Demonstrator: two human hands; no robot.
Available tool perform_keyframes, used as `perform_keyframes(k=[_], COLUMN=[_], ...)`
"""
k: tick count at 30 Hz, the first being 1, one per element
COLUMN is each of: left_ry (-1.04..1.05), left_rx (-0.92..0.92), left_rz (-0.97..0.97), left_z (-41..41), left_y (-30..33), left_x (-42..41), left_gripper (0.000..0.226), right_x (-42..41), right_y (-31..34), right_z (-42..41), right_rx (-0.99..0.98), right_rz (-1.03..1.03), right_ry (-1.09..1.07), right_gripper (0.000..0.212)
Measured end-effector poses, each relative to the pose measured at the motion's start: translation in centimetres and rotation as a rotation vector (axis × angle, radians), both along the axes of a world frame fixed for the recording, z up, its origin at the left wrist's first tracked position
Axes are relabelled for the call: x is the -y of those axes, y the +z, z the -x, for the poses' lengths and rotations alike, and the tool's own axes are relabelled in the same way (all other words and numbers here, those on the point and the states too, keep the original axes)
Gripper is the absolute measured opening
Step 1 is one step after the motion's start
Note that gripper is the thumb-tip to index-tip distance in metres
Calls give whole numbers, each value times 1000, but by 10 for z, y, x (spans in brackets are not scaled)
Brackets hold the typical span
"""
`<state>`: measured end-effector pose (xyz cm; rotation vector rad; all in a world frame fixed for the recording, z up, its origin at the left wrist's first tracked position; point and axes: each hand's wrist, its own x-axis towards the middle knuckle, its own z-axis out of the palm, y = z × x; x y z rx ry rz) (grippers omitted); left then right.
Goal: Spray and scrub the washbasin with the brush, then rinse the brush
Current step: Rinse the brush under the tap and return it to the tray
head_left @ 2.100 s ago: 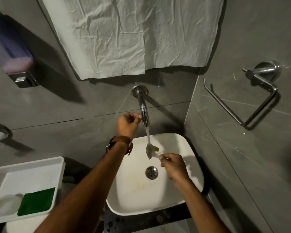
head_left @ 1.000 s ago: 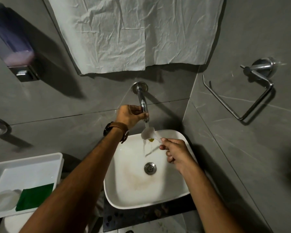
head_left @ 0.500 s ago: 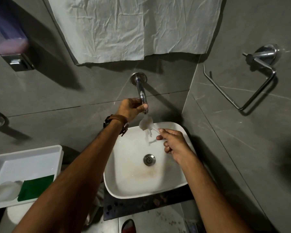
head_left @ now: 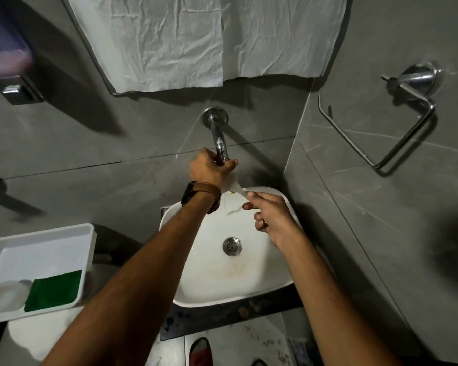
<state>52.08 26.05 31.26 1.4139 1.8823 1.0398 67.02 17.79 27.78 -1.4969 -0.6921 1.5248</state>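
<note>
Two bare hands work over the white rounded-square ceramic washbasin (head_left: 209, 283). The left hand (head_left: 209, 171) is clenched around the tip of the chrome wall-mounted tap spout (head_left: 220, 143), hiding its outlet. The right hand (head_left: 269, 213) pinches the small white brush (head_left: 236, 192) by its handle; the brush's long axis runs up and left from those fingers toward the spout, so the right hand is nearer it. The brush head is pale and partly hidden behind the left wrist; whether water is running is hard to make out.

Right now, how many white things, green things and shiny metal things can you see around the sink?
White: 3 - washbasin, tray, brush
Green: 1 - pad
Shiny metal: 3 - tap, drain, wall holder
Total: 7
</note>
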Motion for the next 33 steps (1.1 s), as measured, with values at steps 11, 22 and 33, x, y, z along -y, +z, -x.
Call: perform_keyframes(k=[11,22,33], left_ry=[12,27,479], left_rx=[30,71,11], left_rz=[-29,-141,-66], left_z=[-1,65,265], left_y=[-5,-60,-125], left_x=[1,61,141], left_gripper=[45,34,38], right_x=[71,54,17], right_y=[-93,-60,-49], right_z=[-33,19,223], right_rx=[840,845,804], right_rz=[156,-6,-268], right_ry=[475,560,776], right_gripper=[34,33,32])
